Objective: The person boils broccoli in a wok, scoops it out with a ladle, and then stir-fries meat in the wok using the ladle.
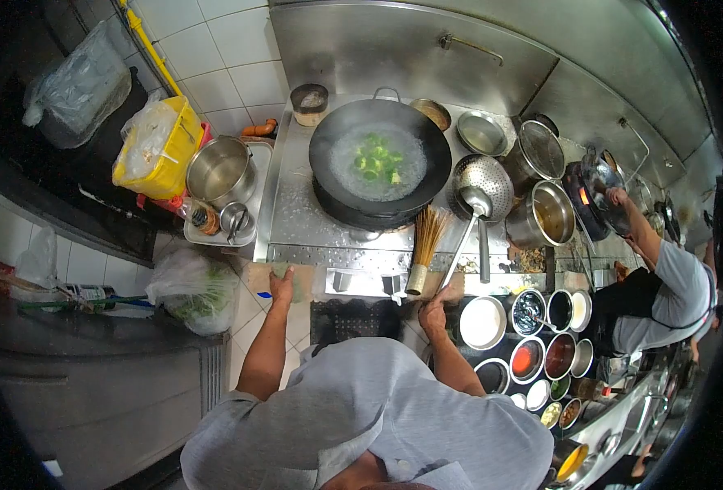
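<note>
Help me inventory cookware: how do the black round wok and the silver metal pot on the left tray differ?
The black round wok is darker and wider than the silver metal pot. The wok holds pale liquid and green pieces; no food shows in the pot. The wok stands over the steel cooking counter, the pot on a pale rectangular tray. Both are round and open-topped.

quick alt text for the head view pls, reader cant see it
Green vegetables sit in pale liquid in a wok on a steel stove. The wearer's left hand is at the stove's front edge, the right hand at the end of a ladle handle, near a brush and a strainer. Bowls stand at right, near a second person.
</note>
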`<state>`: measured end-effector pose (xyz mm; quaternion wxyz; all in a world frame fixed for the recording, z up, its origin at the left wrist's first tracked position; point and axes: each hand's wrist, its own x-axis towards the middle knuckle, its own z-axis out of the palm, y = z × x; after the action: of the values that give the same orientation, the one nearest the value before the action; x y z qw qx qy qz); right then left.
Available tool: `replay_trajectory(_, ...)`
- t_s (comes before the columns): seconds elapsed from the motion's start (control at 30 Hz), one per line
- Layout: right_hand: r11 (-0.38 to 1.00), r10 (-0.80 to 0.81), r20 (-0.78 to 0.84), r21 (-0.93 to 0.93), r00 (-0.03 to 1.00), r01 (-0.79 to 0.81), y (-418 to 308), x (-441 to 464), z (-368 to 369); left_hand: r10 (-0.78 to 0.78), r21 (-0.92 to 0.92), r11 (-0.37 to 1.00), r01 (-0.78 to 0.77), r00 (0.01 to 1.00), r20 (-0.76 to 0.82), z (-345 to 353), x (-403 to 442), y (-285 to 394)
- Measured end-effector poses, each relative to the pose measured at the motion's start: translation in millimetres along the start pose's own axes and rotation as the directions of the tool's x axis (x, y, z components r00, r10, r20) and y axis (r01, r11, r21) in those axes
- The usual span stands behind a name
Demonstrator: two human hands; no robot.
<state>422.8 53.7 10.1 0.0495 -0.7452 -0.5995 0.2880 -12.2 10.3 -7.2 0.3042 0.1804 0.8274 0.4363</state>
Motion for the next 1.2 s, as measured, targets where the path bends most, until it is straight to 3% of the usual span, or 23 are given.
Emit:
replay_trajectory(0.67, 0.999, -0.011, -0.007, 0.045, 1.0, 0.011, -3, -2, -3, 0.055, 0.024, 0.998, -0.055, 0.998, -0.02, 1, 6, -8)
replay_trajectory(0.77, 0.999, 0.005, 0.004, 0.033, 1.0, -0.005, -4, -2, -4, 0.036, -0.044, 0.998, -0.035, 0.999, 0.038, 1, 10, -12)
replay_trajectory(1.2, 1.0, 0.026, 0.03, 0.008, 0.999, -0.026, -3, 0, -2, 0.011, 0.055, 0.998, -0.01, 1.0, -0.013, 0, 1, 0)
